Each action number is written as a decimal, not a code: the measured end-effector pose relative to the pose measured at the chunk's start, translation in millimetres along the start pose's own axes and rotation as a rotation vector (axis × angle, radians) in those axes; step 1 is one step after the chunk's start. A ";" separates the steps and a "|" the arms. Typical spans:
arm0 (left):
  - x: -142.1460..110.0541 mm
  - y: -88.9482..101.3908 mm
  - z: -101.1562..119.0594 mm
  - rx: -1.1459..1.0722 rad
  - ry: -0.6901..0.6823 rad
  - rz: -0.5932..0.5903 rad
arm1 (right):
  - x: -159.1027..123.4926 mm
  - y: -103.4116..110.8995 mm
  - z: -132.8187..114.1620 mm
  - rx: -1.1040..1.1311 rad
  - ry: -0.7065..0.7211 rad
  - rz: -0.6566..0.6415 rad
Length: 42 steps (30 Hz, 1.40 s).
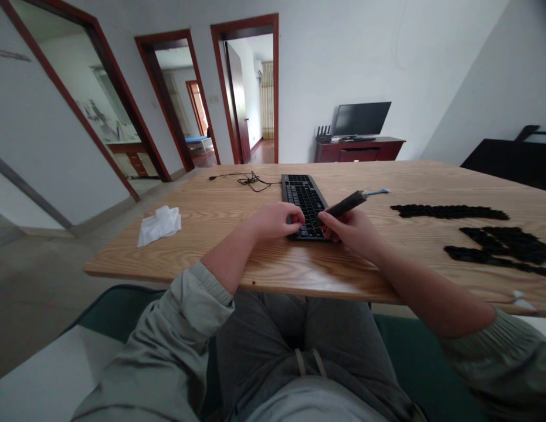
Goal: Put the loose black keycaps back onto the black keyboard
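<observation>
On the table lies a black keyboard (304, 199) with a grey frame, its long side running away from me. My left hand (284, 218) is over its near left part, thumb and forefinger curled together on the keys; what they pinch, if anything, is too small to make out. At the near right edge of the keyboard, my right hand (345, 227) grips a dark, thick-handled tool (346, 203). A thin blue tip (379, 191) sticks out of the tool's far end, pointing right and away. The tool's near end is partly hidden by my fingers.
A black cable (252, 180) lies bundled behind the keyboard's left side. White crumpled tissue (160, 225) is on the left of the wooden table (220, 246). Rows of small black pieces (451, 211), resembling keycaps, lie to the right. A white scrap (523, 300) sits near the right front edge.
</observation>
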<state>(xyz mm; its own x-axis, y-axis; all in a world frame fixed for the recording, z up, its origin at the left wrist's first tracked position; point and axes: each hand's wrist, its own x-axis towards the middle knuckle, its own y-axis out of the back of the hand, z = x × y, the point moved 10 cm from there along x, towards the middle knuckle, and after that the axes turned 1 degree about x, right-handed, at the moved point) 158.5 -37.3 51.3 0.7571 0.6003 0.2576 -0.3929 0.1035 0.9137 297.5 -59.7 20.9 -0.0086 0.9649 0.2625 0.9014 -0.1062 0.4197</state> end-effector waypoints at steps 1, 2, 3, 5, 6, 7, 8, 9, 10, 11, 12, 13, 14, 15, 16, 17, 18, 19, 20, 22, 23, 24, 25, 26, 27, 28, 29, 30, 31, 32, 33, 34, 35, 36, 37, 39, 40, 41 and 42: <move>0.4 -1.9 -1.8 0.001 0.009 -0.015 | 3.7 -1.1 -1.3 -0.008 -0.011 -0.011; 0.8 -3.8 -3.4 0.001 0.017 -0.031 | 8.3 -2.3 -2.5 -0.020 -0.028 -0.024; 1.3 -5.5 -4.8 0.000 0.024 -0.046 | 13.7 -4.0 -3.7 -0.038 -0.048 -0.042; 2.1 -7.4 -7.8 -0.001 0.041 -0.064 | 25.8 -7.9 -6.8 -0.088 -0.082 -0.079; 2.3 -7.9 -9.4 -0.003 0.052 -0.069 | 31.9 -10.1 -8.8 -0.116 -0.086 -0.097; 2.6 -8.3 -11.0 -0.005 0.063 -0.072 | 37.6 -12.5 -11.1 -0.142 -0.078 -0.114; 2.8 -8.7 -12.3 -0.007 0.069 -0.073 | 42.5 -15.1 -12.9 -0.166 -0.067 -0.129; 3.1 -9.4 -13.2 -0.007 0.071 -0.075 | 46.5 -17.9 -13.6 -0.186 -0.055 -0.142; 3.5 -10.2 -14.0 -0.005 0.071 -0.077 | 49.6 -20.2 -13.3 -0.201 -0.044 -0.147; 3.9 -11.3 -14.6 -0.001 0.068 -0.081 | 51.6 -22.2 -11.8 -0.212 -0.037 -0.146; 4.4 -12.4 -15.1 0.005 0.063 -0.083 | 52.6 -23.6 -9.2 -0.221 -0.035 -0.139; 5.0 -13.4 -15.5 0.009 0.059 -0.085 | 52.9 -24.2 -5.8 -0.222 -0.036 -0.123; 5.5 -14.2 -15.7 0.010 0.056 -0.086 | 52.6 -24.4 -2.4 -0.213 -0.036 -0.102; 5.9 -14.6 -15.8 0.007 0.055 -0.084 | 51.7 -24.4 0.2 -0.192 -0.027 -0.081; 6.2 -14.6 -15.6 0.001 0.055 -0.079 | 50.4 -24.5 2.1 -0.159 -0.013 -0.065; 6.3 -14.2 -15.0 -0.005 0.054 -0.073 | 49.0 -25.1 3.2 -0.118 0.006 -0.056; 6.4 -13.7 -14.4 -0.009 0.054 -0.067 | 47.6 -25.7 3.5 -0.076 0.027 -0.053; 6.3 -13.2 -13.7 -0.011 0.055 -0.062 | 46.4 -25.9 3.6 -0.040 0.044 -0.052; 6.2 -12.9 -12.9 -0.010 0.056 -0.058 | 45.4 -26.0 3.5 -0.017 0.056 -0.051; 6.1 -13.0 -12.0 -0.003 0.061 -0.059 | 44.5 -24.0 2.9 -0.004 0.065 -0.035; 6.0 -13.2 -11.9 -0.001 0.064 -0.062 | 44.4 -22.2 2.3 -0.007 0.066 -0.022; 6.0 -13.5 -11.8 -0.003 0.065 -0.065 | 44.4 -20.7 1.4 -0.014 0.067 -0.014; 5.9 -13.6 -11.7 -0.006 0.064 -0.069 | 44.3 -19.4 0.1 -0.022 0.071 -0.010; 5.9 -13.4 -11.8 -0.009 0.063 -0.071 | 44.2 -18.5 -1.3 -0.032 0.077 -0.013; 5.8 -12.6 -12.1 -0.010 0.062 -0.070 | 43.9 -17.7 -2.4 -0.045 0.084 -0.020; 5.6 -11.5 -12.4 -0.009 0.061 -0.066 | 43.5 -16.7 -2.8 -0.059 0.087 -0.029; 5.4 -9.9 -13.0 -0.009 0.061 -0.059 | 43.0 -15.4 -2.2 -0.071 0.084 -0.036; 5.2 -8.1 -13.9 -0.009 0.064 -0.050 | 42.4 -13.5 -0.5 -0.074 0.072 -0.039; 4.9 -6.3 -15.0 -0.010 0.068 -0.039 | 41.7 -11.3 2.2 -0.066 0.053 -0.040; 4.7 -4.7 -16.2 -0.014 0.075 -0.030 | 41.0 -9.2 5.3 -0.048 0.030 -0.041; 4.5 -3.9 -17.5 -0.019 0.083 -0.025 | 40.0 -7.3 8.2 -0.020 0.009 -0.042; 4.3 -3.6 -18.5 -0.022 0.090 -0.024 | 39.0 -6.1 10.2 0.012 -0.006 -0.047; 4.1 -3.8 -19.2 -0.024 0.095 -0.027 | 37.8 -5.6 10.7 0.040 -0.007 -0.054; 4.1 -4.1 -19.4 -0.024 0.096 -0.030 | 36.6 -6.2 9.6 0.054 0.005 -0.071; 4.0 -4.4 -19.2 -0.024 0.094 -0.033 | 35.2 -7.9 7.1 0.050 0.029 -0.093; 3.8 -4.0 -19.0 -0.033 0.092 -0.033 | 32.0 -12.4 0.6 -0.001 0.091 -0.138; 3.6 -3.4 -19.4 -0.040 0.095 -0.031 | 30.3 -15.2 -2.0 -0.034 0.114 -0.161; 3.4 -2.7 -20.1 -0.047 0.101 -0.029 | 28.7 -17.5 -3.7 -0.060 0.124 -0.179; 3.1 -1.9 -20.9 -0.052 0.107 -0.027 | 27.3 -19.4 -4.5 -0.078 0.124 -0.193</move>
<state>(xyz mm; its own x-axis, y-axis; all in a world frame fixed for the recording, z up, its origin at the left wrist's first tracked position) 150.8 -19.0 43.8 0.7088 0.6777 0.1956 -0.4020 0.1602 0.9015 277.9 -32.3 23.9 -0.2355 0.9325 0.2738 0.8417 0.0549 0.5371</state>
